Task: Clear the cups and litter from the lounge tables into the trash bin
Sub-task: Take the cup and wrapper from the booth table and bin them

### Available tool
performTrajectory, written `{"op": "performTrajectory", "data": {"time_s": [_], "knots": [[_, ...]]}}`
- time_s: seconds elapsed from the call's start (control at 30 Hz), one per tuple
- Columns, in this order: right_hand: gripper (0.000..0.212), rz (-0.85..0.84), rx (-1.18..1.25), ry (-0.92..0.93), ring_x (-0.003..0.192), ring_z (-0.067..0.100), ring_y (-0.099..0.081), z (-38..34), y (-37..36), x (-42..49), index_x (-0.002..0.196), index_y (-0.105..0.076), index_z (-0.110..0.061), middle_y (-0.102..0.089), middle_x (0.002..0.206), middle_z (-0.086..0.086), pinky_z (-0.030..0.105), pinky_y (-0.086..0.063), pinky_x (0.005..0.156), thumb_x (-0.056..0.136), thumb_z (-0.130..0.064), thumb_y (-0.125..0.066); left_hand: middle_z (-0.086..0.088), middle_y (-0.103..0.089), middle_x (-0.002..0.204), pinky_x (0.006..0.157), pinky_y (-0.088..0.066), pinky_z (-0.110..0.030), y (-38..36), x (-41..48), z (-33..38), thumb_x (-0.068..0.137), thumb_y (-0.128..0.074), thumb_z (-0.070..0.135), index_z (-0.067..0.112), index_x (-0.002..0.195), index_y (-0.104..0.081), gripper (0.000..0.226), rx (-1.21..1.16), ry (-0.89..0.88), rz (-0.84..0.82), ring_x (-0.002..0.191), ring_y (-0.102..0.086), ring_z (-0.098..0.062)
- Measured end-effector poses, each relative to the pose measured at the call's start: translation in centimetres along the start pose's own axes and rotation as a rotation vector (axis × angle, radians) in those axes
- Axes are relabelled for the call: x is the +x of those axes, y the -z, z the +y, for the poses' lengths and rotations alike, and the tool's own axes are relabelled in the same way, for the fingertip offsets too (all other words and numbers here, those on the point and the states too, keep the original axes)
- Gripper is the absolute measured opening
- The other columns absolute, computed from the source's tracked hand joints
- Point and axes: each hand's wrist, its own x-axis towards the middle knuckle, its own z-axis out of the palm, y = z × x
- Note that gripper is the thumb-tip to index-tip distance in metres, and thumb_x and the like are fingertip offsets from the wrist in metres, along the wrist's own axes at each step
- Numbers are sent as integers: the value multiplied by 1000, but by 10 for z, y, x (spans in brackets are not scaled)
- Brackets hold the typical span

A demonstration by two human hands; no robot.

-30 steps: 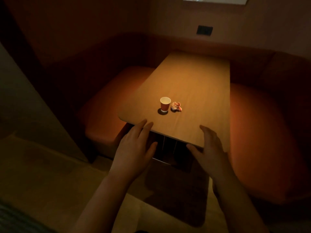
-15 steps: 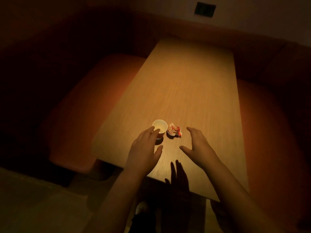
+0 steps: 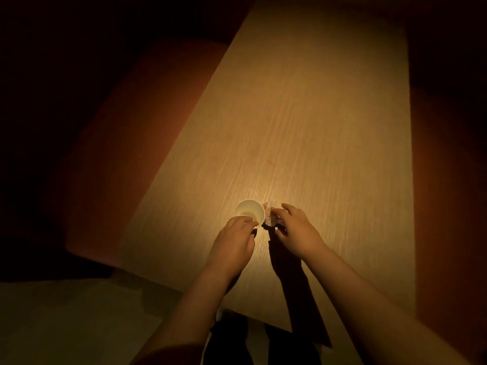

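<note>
A small paper cup [image 3: 249,212] with a white inside stands upright near the front of the wooden table [image 3: 316,122]. My left hand [image 3: 234,241] is at the cup's near side, fingers wrapped on its rim and wall. Just right of the cup lies a crumpled white-and-red wrapper [image 3: 269,214], mostly covered by my right hand [image 3: 295,230], whose fingers curl over and close on it. Both forearms reach in from the bottom of the view.
Orange upholstered benches flank the table, one on the left [image 3: 126,143] and one in shadow on the right [image 3: 448,180]. Pale floor [image 3: 66,320] shows at the lower left. The room is dim, with light falling only on the table's near end.
I have leaned in over the table. Both hands moved forward from open hovering: the left closed onto the cup, the right came down over the wrapper.
</note>
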Motion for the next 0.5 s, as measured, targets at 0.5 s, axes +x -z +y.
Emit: {"op": "performTrajectory", "data": {"time_s": [0.5], "knots": [[20,14,127,268,89,20,-59,34,6,-10,107,-67,-15,-58,104,2,27,-45,74,88,-13,-60,4,-58,117,84,-42,-25,-24,-44,48,93,-49,20,22,122,-57,30,8,365,274,108,-48,-12]]}}
